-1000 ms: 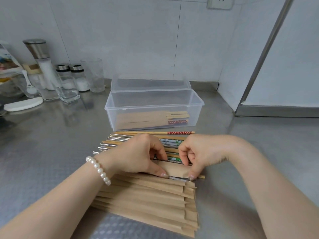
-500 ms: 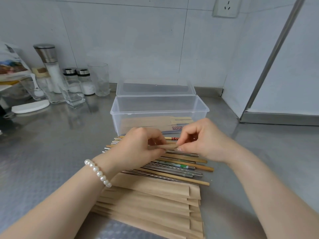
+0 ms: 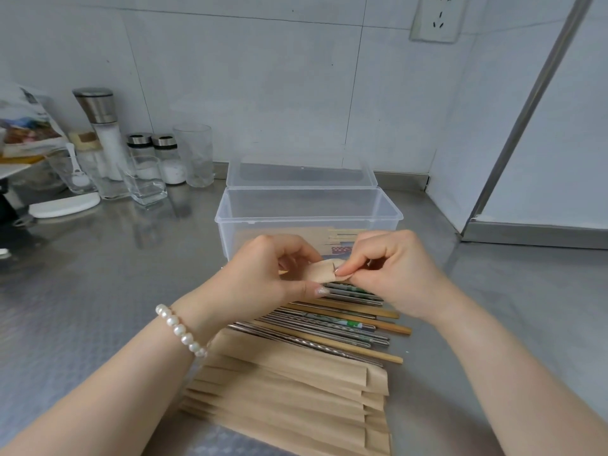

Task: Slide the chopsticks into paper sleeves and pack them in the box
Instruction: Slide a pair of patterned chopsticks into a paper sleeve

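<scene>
Your left hand (image 3: 263,274) covers most of the sleeve (image 3: 324,271) it holds, so only the open end shows. Your right hand (image 3: 394,268) pinches that end; what sits inside is too small to tell. Both hands hide the far ends of the chopsticks (image 3: 345,320) and part of the box (image 3: 309,218) front. The sleeve stack (image 3: 296,399) runs under your left forearm. The bag (image 3: 23,126) is cut off at the left edge.

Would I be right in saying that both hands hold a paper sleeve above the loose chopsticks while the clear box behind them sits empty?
Not quite: the head view shows the clear box already holds several sleeved chopsticks. The rest stands.
</scene>
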Motion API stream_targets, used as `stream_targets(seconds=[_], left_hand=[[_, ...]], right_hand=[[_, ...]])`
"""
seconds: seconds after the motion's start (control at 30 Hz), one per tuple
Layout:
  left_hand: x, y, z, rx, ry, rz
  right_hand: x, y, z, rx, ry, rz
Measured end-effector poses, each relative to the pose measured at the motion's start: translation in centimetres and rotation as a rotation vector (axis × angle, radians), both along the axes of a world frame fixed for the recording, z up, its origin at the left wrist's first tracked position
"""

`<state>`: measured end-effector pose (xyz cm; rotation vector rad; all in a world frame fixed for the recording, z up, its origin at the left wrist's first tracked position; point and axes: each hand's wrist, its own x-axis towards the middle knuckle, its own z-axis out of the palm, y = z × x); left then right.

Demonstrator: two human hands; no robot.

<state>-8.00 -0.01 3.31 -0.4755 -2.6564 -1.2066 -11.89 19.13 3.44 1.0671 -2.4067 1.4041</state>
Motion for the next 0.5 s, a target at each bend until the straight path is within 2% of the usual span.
stream_targets(seconds=[0.13,0.2,0.3,0.5], left_hand=[[-0.2,-0.2,-0.4,-0.227,0.165,0.063],[-0.4,-0.4,-0.7,-0.281,0.241,0.057],[-0.6,-0.4,-1.2,-0.270,0.269,0.022],[-0.7,0.2,-1.8,-0.211,0.265,-0.006]], right_hand=[[0.2,0.4,0.6,-0.031,-0.059,0.031],[0.0,0.7,0.8,-0.072,-0.108,0.023],[-0.2,0.7,0.8,-0.076,-0.200,0.015],[-0.5,0.2,-0.2,0.068,-0.309,0.010]])
